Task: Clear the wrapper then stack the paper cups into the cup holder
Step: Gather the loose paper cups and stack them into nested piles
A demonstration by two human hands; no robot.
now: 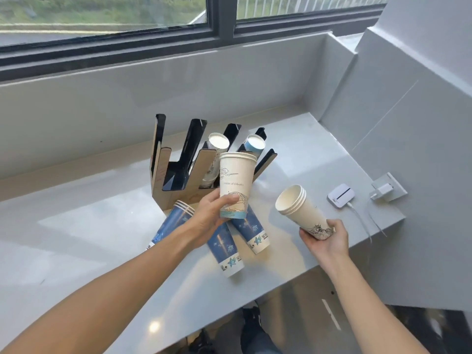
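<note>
Your left hand [209, 213] is wrapped around the lower part of a short stack of white cups [236, 185], held upright just in front of the cup holder [178, 175]. Your right hand [325, 238] grips the base of a second white stack [298, 209], tilted so the open rims point up and left. The holder sits on the far side of the grey counter [76, 226] — two of its right-hand slots already have cups in them [218, 143], the left ones look bare. Three blue cup stacks [224, 246] lie on their sides on the counter under your left hand. Off to the right — a small white device [341, 195] with a cable, near a wall charger [381, 191].
</note>
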